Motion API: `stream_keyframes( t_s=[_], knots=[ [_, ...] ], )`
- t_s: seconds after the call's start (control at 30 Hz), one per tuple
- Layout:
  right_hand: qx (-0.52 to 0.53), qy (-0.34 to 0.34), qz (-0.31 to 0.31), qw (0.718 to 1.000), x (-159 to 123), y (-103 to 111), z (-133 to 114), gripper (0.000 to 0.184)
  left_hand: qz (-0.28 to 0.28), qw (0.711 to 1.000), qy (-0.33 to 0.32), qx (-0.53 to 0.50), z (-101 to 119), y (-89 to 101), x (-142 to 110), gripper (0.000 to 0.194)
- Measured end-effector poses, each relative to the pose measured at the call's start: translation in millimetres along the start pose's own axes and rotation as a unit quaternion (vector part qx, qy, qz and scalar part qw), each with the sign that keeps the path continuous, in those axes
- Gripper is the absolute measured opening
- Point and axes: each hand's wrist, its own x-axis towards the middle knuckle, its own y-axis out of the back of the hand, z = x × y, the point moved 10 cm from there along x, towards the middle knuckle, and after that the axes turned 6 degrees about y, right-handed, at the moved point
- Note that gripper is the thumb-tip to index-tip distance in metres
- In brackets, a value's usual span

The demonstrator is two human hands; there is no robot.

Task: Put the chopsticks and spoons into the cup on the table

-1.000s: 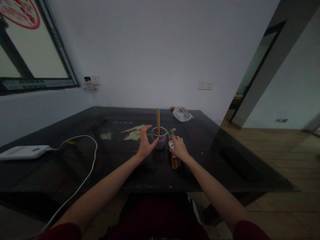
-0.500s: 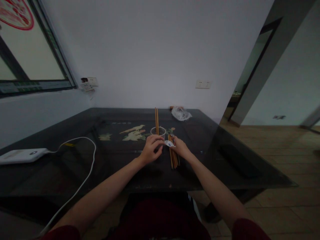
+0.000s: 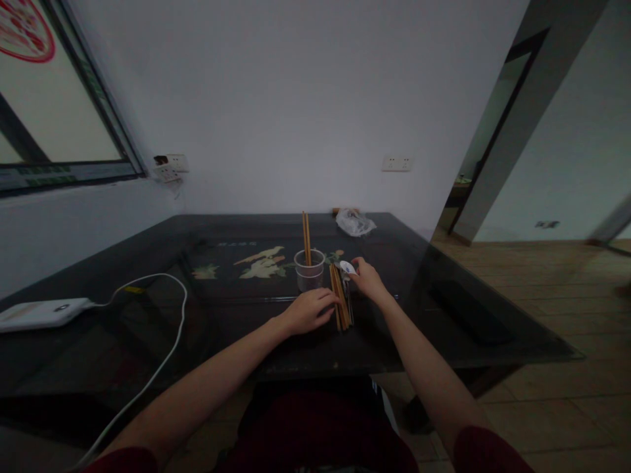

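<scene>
My right hand (image 3: 367,278) pinches a white spoon (image 3: 348,267) with a blue mark, held just above the far end of a bundle of wooden chopsticks (image 3: 341,309). Several chopsticks lie there side by side, pointing away from me, with shiny metal utensils (image 3: 349,289) along their right side. My left hand (image 3: 311,310) reaches in from the left, fingers apart and slightly bent, its fingertips at the chopsticks. Just beyond it stands a clear plastic cup (image 3: 309,278), upright, with a pair of chopsticks (image 3: 306,236) standing in it.
A crumpled clear plastic bag (image 3: 355,223) lies at the table's back edge by the wall. To the left, a white power bank-like device (image 3: 44,314) trails a white cable (image 3: 183,309). A dark flat object (image 3: 470,312) rests on the dark table (image 3: 404,348) at right.
My left hand has moved away from the spoon, down and toward me to the chopsticks. My right hand has carried the spoon slightly right and away from me.
</scene>
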Motion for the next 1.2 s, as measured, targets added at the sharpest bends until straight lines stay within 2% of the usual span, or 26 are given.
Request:
stream_keyframes(
  t_s=[0.1, 0.3, 0.73, 0.97, 1.2],
  knots=[
    [-0.037, -0.029, -0.005, 0.999, 0, 2, 14, 0.035, -0.017, 0.999, 0.03, 0.0, -8, -6.3, 0, 0.024],
    [-0.093, -0.064, -0.064, 0.992, -3, -9, 29, 0.034, -0.035, 0.998, 0.044, 0.006, -12, -12.8, 0, 0.022],
    [-0.121, -0.018, -0.127, 0.984, -10, -13, 22, 0.028, -0.032, 0.998, 0.052, 0.004, -15, -15.0, 0, 0.021],
    [-0.132, -0.027, -0.129, 0.982, -12, -14, 24, 0.027, -0.024, 0.999, 0.044, 0.007, -14, -13.6, 1, 0.02],
    [-0.149, -0.066, -0.116, 0.98, -15, -4, 29, 0.029, -0.028, 0.999, 0.046, -0.002, -15, -15.7, 1, 0.021]
  ],
)
